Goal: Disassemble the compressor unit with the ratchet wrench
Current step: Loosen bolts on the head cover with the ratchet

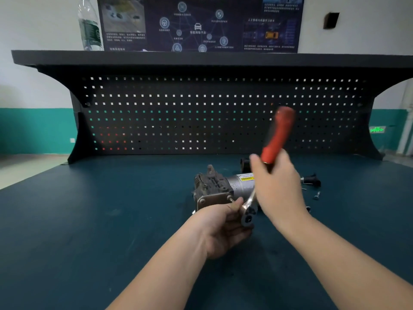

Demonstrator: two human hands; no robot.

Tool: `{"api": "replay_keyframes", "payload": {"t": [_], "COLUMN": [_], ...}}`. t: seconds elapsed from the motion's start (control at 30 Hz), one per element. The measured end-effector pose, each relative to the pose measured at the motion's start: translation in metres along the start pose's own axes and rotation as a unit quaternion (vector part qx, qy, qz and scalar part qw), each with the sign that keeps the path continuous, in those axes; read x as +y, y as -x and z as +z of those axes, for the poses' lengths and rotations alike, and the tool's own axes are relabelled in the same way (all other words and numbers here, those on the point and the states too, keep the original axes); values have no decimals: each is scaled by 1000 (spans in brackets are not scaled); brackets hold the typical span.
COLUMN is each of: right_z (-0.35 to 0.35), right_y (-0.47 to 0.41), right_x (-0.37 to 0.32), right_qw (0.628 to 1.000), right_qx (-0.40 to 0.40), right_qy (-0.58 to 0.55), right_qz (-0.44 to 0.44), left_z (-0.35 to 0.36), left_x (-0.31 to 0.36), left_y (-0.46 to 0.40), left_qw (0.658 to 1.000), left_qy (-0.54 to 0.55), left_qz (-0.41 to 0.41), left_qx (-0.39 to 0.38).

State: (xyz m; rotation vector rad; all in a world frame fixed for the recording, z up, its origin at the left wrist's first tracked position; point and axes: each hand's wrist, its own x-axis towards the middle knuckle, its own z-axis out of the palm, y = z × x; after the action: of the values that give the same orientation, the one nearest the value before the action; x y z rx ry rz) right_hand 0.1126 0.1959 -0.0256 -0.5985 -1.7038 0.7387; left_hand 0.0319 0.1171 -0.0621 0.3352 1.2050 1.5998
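Observation:
The compressor unit (pixel 214 189) lies on the blue bench mat, a grimy metal block with a silver cylinder carrying a yellow warning label. A ratchet wrench (pixel 277 135) with a red handle points up and to the right; its steel head (pixel 248 214) sits at the unit's near right corner. My right hand (pixel 277 186) grips the lower end of the red handle, blurred by motion. My left hand (pixel 225 227) is curled around the wrench head, thumb close to a bolt on the unit's front face.
Loose bolts (pixel 317 195) and a black fitting (pixel 311 180) lie to the right of the unit. Another dark part (pixel 244 164) sits behind it. A perforated back panel (pixel 201 113) rises at the bench's rear, with a water bottle (pixel 90 25) on the shelf above.

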Motion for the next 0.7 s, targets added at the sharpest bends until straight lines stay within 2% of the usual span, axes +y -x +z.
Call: {"api": "replay_keyframes", "payload": {"t": [0.1, 0.17, 0.23, 0.27, 0.3, 0.37, 0.4, 0.43, 0.5, 0.57, 0.63, 0.7], "right_z": [4, 4, 4, 4, 4, 3, 3, 3, 4, 3, 5, 7], "right_y": [7, 16, 19, 16, 12, 5, 4, 4, 6, 8, 4, 1], "right_x": [-6, 2, 14, 22, 32, 48, 51, 52, 43, 22, 10, 6], "right_qw": [979, 983, 996, 995, 983, 925, 907, 912, 957, 991, 996, 982], "right_qx": [-83, -49, 40, 80, 97, 88, 77, 78, 93, 92, 41, -29], "right_qy": [103, 62, -29, -67, -106, -180, -186, -169, -119, -62, 15, 49], "right_qz": [-156, -167, -80, 3, 113, 324, 370, 364, 248, 74, -80, -182], "left_z": [-2, -2, -1, -1, -1, -1, 0, 0, 0, 0, 1, 1], "left_x": [0, 0, -1, 0, 0, 0, 1, 0, 0, -1, -1, -1], "left_y": [1, 1, 1, 0, 0, -1, -1, -1, -2, 0, 1, 1], "left_qw": [1000, 1000, 999, 999, 999, 999, 999, 999, 1000, 1000, 1000, 999], "left_qy": [4, 20, 35, 39, 40, 41, 42, 41, 30, 19, 18, 35], "left_qz": [-5, -3, 1, 0, -2, -7, -8, -8, 1, 12, 11, 1], "left_qx": [-10, -8, -3, -1, 1, -3, -5, -5, -5, -12, -23, -26]}}
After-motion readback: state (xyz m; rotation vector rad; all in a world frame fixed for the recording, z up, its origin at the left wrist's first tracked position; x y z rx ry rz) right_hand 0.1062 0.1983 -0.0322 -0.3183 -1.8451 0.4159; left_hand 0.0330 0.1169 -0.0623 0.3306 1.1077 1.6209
